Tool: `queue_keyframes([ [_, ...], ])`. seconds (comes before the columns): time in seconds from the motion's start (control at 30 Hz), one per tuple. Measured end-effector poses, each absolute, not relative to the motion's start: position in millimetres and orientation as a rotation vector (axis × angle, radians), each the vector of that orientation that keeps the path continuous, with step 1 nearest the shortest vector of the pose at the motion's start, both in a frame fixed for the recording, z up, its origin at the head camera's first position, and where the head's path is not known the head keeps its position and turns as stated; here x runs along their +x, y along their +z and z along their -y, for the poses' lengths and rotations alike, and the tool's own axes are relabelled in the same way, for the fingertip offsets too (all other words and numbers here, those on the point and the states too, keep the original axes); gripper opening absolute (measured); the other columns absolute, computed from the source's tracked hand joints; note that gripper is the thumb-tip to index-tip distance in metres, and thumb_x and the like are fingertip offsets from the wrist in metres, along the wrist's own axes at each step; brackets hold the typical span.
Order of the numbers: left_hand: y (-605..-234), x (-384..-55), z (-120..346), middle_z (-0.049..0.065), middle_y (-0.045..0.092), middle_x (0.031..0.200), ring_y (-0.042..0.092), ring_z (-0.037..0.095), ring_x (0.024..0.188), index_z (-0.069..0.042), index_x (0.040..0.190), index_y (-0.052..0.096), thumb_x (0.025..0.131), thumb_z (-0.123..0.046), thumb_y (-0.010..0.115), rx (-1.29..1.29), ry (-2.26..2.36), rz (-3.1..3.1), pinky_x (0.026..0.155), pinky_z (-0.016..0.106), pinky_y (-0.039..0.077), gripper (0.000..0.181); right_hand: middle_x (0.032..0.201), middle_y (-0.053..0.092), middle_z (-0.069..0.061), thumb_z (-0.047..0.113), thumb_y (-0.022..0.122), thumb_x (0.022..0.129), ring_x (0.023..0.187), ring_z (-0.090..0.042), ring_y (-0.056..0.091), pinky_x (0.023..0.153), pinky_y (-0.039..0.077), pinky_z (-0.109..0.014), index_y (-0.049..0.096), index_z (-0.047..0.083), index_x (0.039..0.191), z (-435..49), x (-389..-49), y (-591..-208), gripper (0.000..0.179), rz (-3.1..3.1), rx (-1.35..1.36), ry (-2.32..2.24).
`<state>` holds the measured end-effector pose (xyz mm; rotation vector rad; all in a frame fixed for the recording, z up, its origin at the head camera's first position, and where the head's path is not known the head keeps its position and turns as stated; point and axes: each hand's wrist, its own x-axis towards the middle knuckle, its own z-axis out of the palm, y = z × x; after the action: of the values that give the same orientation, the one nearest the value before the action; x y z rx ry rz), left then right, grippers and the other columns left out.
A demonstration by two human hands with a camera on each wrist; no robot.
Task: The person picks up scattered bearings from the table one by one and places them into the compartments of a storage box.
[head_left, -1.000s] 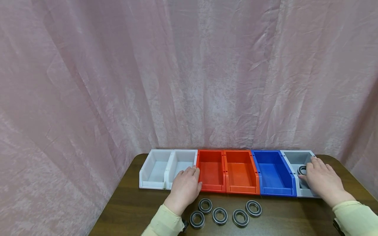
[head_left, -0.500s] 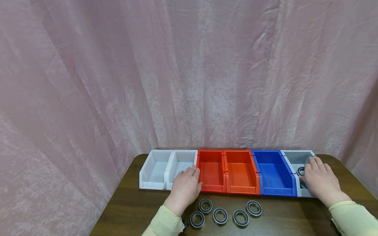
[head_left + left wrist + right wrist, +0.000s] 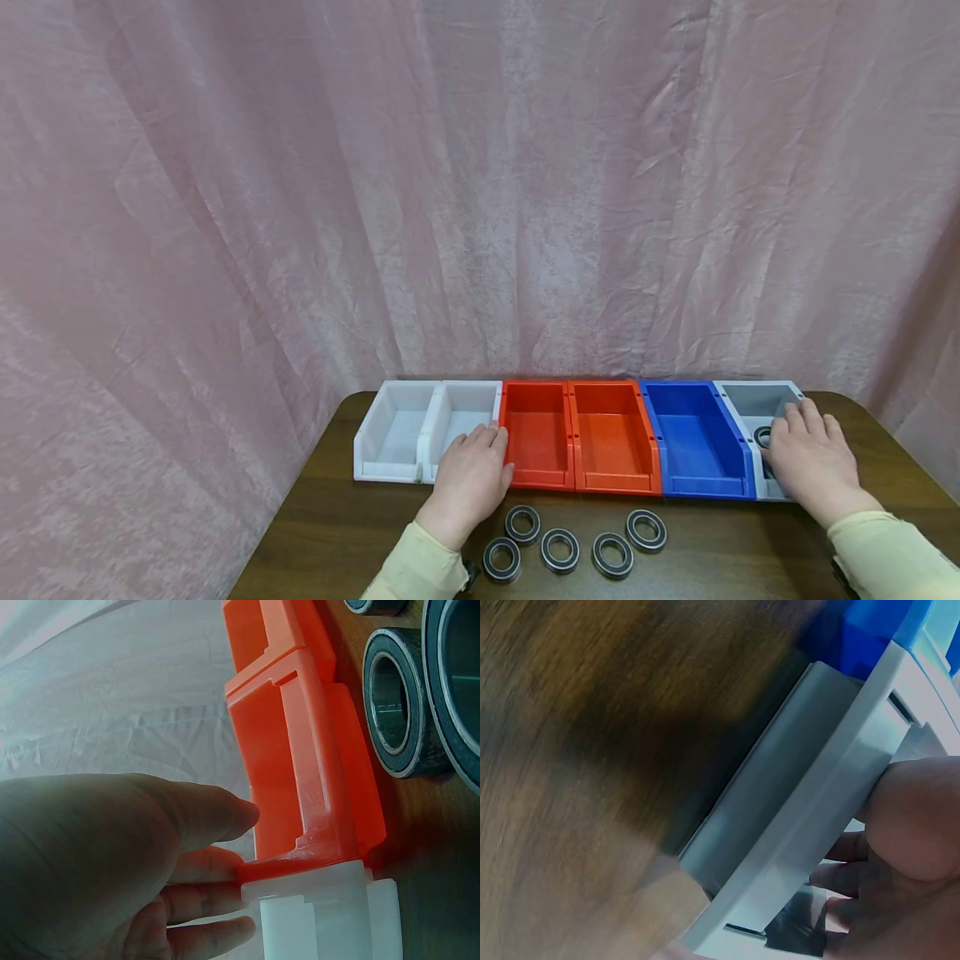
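My left hand [image 3: 471,475] rests with extended fingers at the front, where the right white bin [image 3: 459,417] meets the red bin [image 3: 536,433]. In the left wrist view its thumb [image 3: 225,814] lies near the red bin's edge, with nothing in the grasp. My right hand [image 3: 813,462] reaches into the grey bin [image 3: 757,402] at the row's right end. A bearing [image 3: 762,436] shows in there beside the thumb, partly covered. Curled fingers [image 3: 840,877] go down behind the bin's front lip in the right wrist view; I cannot tell whether they grip a bearing.
Several ring bearings lie on the wooden table [image 3: 315,533] before the bins, one of them a bearing [image 3: 559,551] near the middle. An orange bin [image 3: 611,433] and a blue bin [image 3: 693,442] stand between red and grey. A pink curtain [image 3: 480,208] hangs behind.
My right hand has shifted a little to the left within the grey bin, and the bearing beside its thumb sits slightly lower and further left. The left hand stays put.
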<state>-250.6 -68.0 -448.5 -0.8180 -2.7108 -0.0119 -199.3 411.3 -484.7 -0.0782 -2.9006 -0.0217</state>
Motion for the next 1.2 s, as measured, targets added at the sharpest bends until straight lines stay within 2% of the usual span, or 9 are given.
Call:
queue_keyframes([
  [0.2, -448.5, -251.3, 67.4, 0.015, 0.071, 0.144, 0.068, 0.032, 0.131, -0.001, 0.142, 0.072, 0.099, -0.030, 0.081, -0.822, -0.018, 2.711, 0.108, 0.050, 0.056, 0.053, 0.143, 0.045, -0.053, 0.014, 0.080, 0.096, 0.143, -0.070, 0.027, 0.118, 0.026, -0.081, 0.055, -0.027, 0.125, -410.1, -201.1, -485.3, 0.057, 2.934, -0.097, -0.034],
  [0.5, -448.2, -251.8, 67.1, 0.015, 0.071, 0.144, 0.068, 0.031, 0.130, -0.001, 0.142, 0.071, 0.098, -0.030, 0.082, -0.823, -0.010, 2.711, 0.107, 0.050, 0.057, 0.054, 0.141, 0.051, -0.049, 0.013, 0.076, 0.098, 0.146, -0.070, 0.023, 0.118, 0.023, -0.082, 0.062, -0.021, 0.127, -407.4, -201.0, -481.6, 0.047, 2.990, -0.107, -0.042],
  [0.73, -449.8, -252.2, 67.0, 0.015, 0.071, 0.144, 0.068, 0.031, 0.130, -0.001, 0.142, 0.071, 0.098, -0.031, 0.082, -0.821, -0.008, 2.708, 0.107, 0.049, 0.057, 0.054, 0.140, 0.056, -0.045, 0.001, 0.061, 0.101, 0.147, -0.069, 0.019, 0.118, 0.020, -0.083, 0.066, -0.017, 0.126, -407.2, -201.1, -480.2, 0.032, 3.022, -0.113, -0.041],
  [0.87, -450.1, -252.0, 67.1, 0.015, 0.072, 0.143, 0.069, 0.032, 0.130, -0.001, 0.142, 0.071, 0.098, -0.031, 0.082, -0.820, -0.009, 2.705, 0.107, 0.049, 0.057, 0.055, 0.139, 0.059, -0.043, -0.005, 0.052, 0.101, 0.147, -0.069, 0.018, 0.117, 0.020, -0.083, 0.069, -0.015, 0.124, -405.7, -201.8, -479.5, 0.030, 3.038, -0.117, -0.052],
  [1.2, -449.9, -252.7, 66.7, 0.015, 0.071, 0.144, 0.068, 0.032, 0.130, -0.001, 0.142, 0.071, 0.098, -0.031, 0.082, -0.823, -0.003, 2.704, 0.107, 0.049, 0.057, 0.054, 0.137, 0.061, -0.042, -0.007, 0.049, 0.099, 0.147, -0.070, 0.018, 0.117, 0.019, -0.083, 0.071, -0.013, 0.119, -408.6, -204.3, -482.2, 0.030, 3.031, -0.108, -0.035],
])
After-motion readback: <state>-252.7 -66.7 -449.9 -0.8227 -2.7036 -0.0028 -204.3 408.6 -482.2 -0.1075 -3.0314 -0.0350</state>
